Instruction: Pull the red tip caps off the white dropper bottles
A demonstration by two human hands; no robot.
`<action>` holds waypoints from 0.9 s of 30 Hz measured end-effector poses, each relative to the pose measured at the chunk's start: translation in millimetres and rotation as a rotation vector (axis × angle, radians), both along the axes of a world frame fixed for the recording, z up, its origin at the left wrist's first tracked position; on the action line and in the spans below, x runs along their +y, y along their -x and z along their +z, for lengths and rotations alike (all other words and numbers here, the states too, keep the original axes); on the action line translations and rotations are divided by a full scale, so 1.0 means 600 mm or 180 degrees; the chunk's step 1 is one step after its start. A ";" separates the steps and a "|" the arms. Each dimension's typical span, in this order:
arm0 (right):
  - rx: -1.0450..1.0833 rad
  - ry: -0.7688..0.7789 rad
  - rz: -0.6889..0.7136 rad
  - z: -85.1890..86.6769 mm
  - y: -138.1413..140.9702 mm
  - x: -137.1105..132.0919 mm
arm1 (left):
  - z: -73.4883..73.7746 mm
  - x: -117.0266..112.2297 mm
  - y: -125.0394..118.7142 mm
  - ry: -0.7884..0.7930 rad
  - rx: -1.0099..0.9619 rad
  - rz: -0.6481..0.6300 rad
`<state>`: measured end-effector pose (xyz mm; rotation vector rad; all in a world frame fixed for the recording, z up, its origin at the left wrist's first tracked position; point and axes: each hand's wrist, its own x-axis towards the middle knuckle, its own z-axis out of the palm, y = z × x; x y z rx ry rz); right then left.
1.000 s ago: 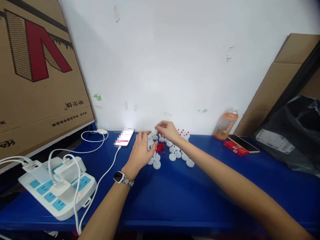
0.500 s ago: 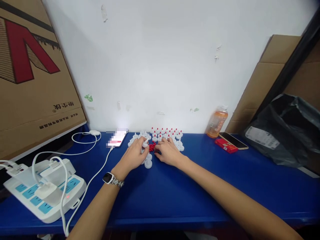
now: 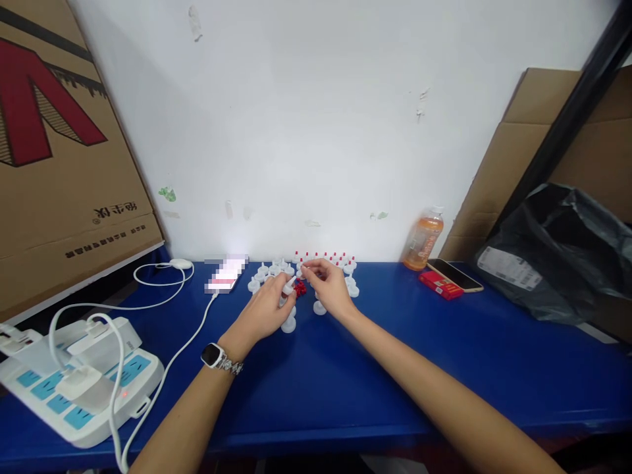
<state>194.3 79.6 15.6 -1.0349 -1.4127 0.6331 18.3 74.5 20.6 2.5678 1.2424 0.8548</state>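
My left hand (image 3: pixel 269 306) is closed around a white nozzle cap (image 3: pixel 289 286), whose pointed spout tilts up to the right. Close to that spout, my right hand (image 3: pixel 328 286) holds its thumb and fingertips in a pinch; whatever lies between them is too small to make out. Below and between the hands is a pile of small red tip caps (image 3: pixel 300 288). White nozzle caps without red tips (image 3: pixel 264 270) stand behind my left hand, and a few more (image 3: pixel 289 324) lie beneath it. Behind my right hand, several nozzle caps with red tips (image 3: pixel 349 265) stand in rows.
On the left are a power strip (image 3: pixel 93 421) with white cables and a phone (image 3: pixel 228 273) on charge. An orange drink bottle (image 3: pixel 424 240), a red box (image 3: pixel 441 285), another phone (image 3: pixel 457 275) and a black plastic bag (image 3: pixel 557 263) sit on the right. A wall closes off the back.
My right hand has lifted from the red pile and come up to the spout of the nozzle cap in my left hand. A white cap beneath the right hand now shows. The view has shifted slightly.
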 end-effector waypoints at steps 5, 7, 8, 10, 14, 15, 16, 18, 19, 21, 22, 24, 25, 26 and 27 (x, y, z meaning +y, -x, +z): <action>0.1002 0.0047 0.0079 -0.007 0.038 -0.010 | 0.000 -0.009 -0.010 -0.0006 0.0046 0.0034; 0.1103 0.0036 0.0079 -0.008 0.041 -0.014 | 0.000 -0.011 -0.012 0.0004 0.0045 0.0072; 0.1134 0.0032 0.0075 -0.008 0.040 -0.015 | 0.000 -0.013 -0.012 -0.0004 0.0056 0.0081; 0.1167 0.0029 0.0063 -0.007 0.038 -0.016 | 0.000 -0.014 -0.014 -0.0039 0.0097 0.0087; 0.1109 -0.0015 0.0042 -0.006 0.038 -0.021 | 0.002 -0.017 -0.017 -0.0106 0.0189 0.0134; 0.1076 -0.0051 0.0018 -0.007 0.039 -0.022 | 0.002 -0.018 -0.019 -0.0110 0.0209 0.0154; 0.1041 -0.0093 -0.0009 -0.007 0.041 -0.024 | 0.002 -0.019 -0.020 -0.0110 0.0220 0.0172; 0.0959 -0.0194 -0.0072 -0.008 0.044 -0.028 | 0.003 -0.021 -0.023 -0.0129 0.0213 0.0176; 0.0909 -0.0247 -0.0112 -0.008 0.046 -0.030 | 0.003 -0.022 -0.025 -0.0161 0.0183 0.0149; 0.0772 -0.0359 -0.0223 -0.006 0.049 -0.034 | 0.003 -0.024 -0.027 -0.0263 0.0088 0.0035; 0.0689 -0.0416 -0.0291 -0.004 0.051 -0.036 | 0.002 -0.024 -0.027 -0.0326 0.0040 -0.0029; 0.0538 -0.0520 -0.0436 0.000 0.054 -0.038 | 0.002 -0.025 -0.028 -0.0425 -0.0048 -0.0127; 0.0486 -0.0569 -0.0486 0.002 0.054 -0.039 | 0.002 -0.025 -0.028 -0.0454 -0.0078 -0.0148; 0.0449 -0.0613 -0.0505 0.003 0.054 -0.039 | 0.002 -0.025 -0.028 -0.0472 -0.0095 -0.0148; 0.0418 -0.0651 -0.0496 0.005 0.053 -0.038 | 0.002 -0.025 -0.027 -0.0477 -0.0104 -0.0142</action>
